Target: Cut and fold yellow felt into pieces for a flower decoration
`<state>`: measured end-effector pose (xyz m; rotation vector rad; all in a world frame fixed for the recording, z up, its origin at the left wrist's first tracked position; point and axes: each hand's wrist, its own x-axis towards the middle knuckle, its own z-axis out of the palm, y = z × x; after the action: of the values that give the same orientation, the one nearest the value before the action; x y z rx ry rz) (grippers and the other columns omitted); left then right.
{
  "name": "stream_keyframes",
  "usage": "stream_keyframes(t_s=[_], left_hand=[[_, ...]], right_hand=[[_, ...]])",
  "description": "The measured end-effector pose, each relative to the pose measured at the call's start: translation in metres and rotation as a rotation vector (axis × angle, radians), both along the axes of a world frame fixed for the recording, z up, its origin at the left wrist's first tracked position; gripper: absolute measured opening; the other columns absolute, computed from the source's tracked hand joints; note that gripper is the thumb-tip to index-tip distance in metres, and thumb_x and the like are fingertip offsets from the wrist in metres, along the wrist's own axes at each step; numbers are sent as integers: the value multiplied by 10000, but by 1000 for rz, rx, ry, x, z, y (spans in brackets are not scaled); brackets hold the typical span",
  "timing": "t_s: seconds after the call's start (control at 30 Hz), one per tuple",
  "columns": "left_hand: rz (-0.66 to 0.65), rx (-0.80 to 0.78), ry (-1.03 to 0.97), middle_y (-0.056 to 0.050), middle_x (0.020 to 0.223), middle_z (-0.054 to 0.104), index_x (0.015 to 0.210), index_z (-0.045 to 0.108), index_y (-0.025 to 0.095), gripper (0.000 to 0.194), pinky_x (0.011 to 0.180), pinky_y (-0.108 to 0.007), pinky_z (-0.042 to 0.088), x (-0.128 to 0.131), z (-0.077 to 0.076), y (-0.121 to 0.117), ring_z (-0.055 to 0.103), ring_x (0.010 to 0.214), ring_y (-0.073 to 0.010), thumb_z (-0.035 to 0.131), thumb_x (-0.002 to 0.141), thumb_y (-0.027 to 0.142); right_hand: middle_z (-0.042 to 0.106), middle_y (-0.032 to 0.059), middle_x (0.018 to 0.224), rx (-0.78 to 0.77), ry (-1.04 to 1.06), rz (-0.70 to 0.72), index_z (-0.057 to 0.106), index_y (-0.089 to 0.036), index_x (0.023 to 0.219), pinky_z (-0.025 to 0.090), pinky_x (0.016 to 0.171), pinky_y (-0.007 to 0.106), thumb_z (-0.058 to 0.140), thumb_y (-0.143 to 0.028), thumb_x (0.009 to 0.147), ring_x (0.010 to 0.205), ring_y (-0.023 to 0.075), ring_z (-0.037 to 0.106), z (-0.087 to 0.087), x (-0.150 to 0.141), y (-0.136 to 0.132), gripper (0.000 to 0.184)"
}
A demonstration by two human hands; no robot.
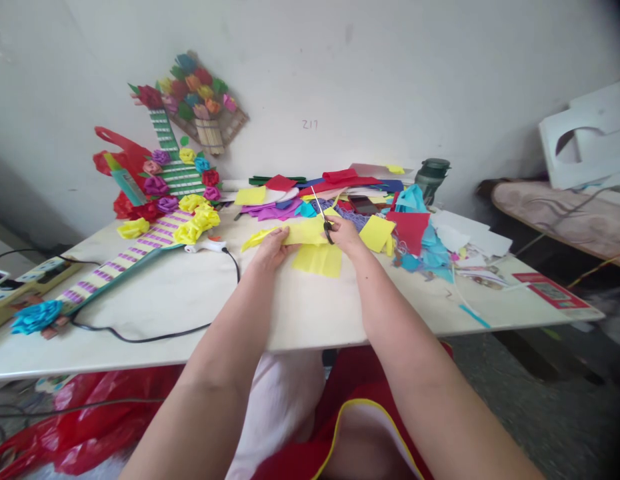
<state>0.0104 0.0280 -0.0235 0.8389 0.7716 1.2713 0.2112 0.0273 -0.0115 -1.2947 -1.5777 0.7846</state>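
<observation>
My left hand [275, 248] grips the left part of a yellow crepe paper strip [306, 231] above the table. In my right hand [345, 233] is a pair of scissors [321, 208], its blade pointing up and away, close against the strip's right part. Whether the blades are parted is too small to make out. Below the strip lies a loose yellow paper piece [317, 261] on the white tabletop. Another yellow square [377, 233] rests just right of my right hand.
Piled coloured papers [335, 183] stretch along the wall, with a dark green bottle [433, 179] behind. Red paper [411, 231] and blue scraps [435, 247] lie right. To the left are a paper-flower guitar shape [125, 257], a white glue gun [206, 246] and its black cord [140, 339].
</observation>
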Motion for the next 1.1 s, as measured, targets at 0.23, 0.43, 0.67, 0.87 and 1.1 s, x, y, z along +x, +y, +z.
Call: stream_keyframes(t_s=[0.23,0.43,0.67,0.87,1.1], left_hand=[[-16,7,-5,-81,942,714,857,641,141,68,826,-345,588,-3,5,-4,663,1000,-226,575,856,155],[-76,32,-7,-108,936,704,868,658,104,68,806,-331,597,-8,6,-6,681,927,-203,605,838,134],[-120,15,8,-110,927,692,875,647,95,63,798,-348,605,-12,5,-2,685,927,-207,605,835,120],[-123,3,-4,-119,954,697,888,652,94,77,808,-351,605,-12,8,-4,691,918,-211,593,839,103],[-150,-31,-10,-117,929,715,979,667,105,171,783,-366,612,-14,7,-3,702,893,-226,637,811,115]], right_hand=[[665,-5,756,-20,136,-104,632,-160,1170,533,591,279,708,-212,651,631,140,615,10,3,-5,528],[584,-31,542,-100,210,101,656,-90,1083,404,421,204,720,-249,692,420,74,467,25,7,-29,427],[590,-15,539,-286,105,444,681,-92,942,282,360,187,744,-374,691,386,48,440,34,12,-38,383],[609,10,526,-341,-11,596,682,-67,899,242,338,199,717,-426,703,356,60,462,45,22,-39,411],[639,31,518,-528,-108,749,688,-38,987,264,322,192,704,-434,711,328,72,468,40,31,-39,483]])
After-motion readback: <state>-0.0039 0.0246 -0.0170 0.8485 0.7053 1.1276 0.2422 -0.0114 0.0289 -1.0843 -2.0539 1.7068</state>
